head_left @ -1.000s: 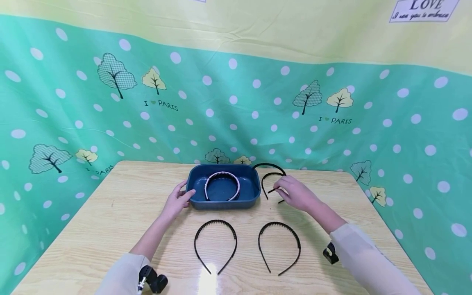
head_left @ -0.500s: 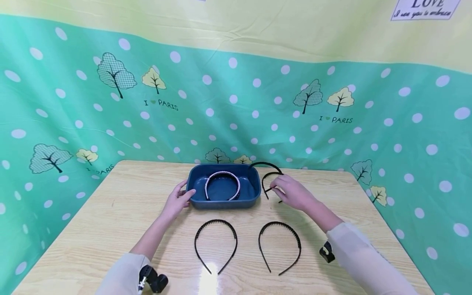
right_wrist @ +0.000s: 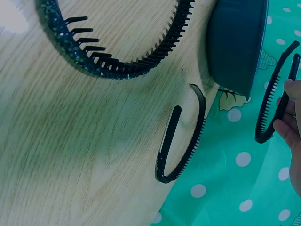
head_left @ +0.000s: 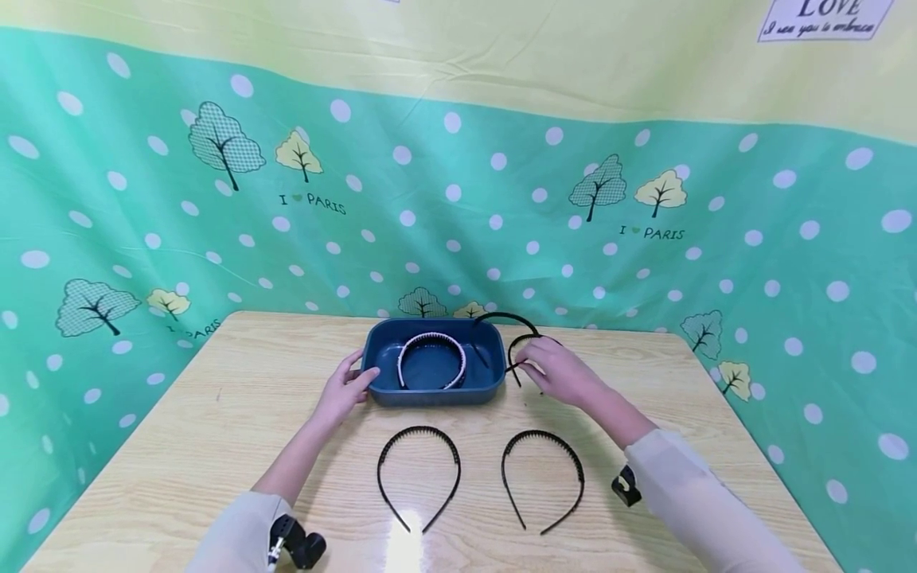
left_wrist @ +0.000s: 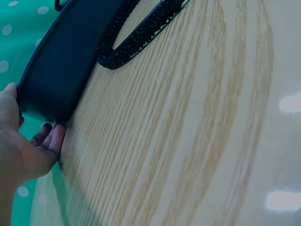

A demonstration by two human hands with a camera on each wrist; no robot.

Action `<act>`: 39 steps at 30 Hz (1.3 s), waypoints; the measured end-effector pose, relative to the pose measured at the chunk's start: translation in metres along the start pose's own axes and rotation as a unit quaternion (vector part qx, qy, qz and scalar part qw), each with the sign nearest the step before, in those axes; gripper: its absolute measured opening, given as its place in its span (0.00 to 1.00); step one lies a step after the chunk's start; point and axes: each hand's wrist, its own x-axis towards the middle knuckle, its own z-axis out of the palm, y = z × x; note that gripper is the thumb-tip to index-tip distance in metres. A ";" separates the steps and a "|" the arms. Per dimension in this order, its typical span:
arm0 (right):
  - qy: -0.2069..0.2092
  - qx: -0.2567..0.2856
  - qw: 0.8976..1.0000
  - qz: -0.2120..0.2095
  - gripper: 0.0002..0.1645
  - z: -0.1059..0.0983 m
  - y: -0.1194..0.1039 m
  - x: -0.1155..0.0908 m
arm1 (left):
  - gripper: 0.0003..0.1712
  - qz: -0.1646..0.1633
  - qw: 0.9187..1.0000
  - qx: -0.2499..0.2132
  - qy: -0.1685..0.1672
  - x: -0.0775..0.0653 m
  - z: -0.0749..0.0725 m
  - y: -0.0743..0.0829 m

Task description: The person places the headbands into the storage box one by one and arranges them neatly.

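A dark blue rectangular bin (head_left: 430,399) stands at the back of the table. My left hand (head_left: 349,390) grips its left end, thumb at the rim and fingers against the outer wall. My right hand (head_left: 557,371) pinches a black toothed headband (right_wrist: 261,136) by one arm. In the head view that headband's arc overlaps the bin's right end, with its free tip over the inside. A light-edged headband (head_left: 432,337) lies in the bin. Below my right hand another black headband (right_wrist: 192,146) lies on the table, partly hidden by the hand in the head view.
Two black toothed headbands, a left one (head_left: 419,430) and a right one (head_left: 542,434), lie on the wooden table (head_left: 286,350) in front of the bin. A green dotted cloth (head_left: 458,239) hangs right behind the table's back edge.
My right hand has moved left with the black headband, whose free end now reaches over the bin's right side. My left hand and the bin have stayed put.
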 end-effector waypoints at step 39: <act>0.015 0.004 0.999 -0.034 0.04 0.022 -0.015 0.015 | 0.36 0.007 1.000 -0.007 0.002 -0.004 0.000 0.003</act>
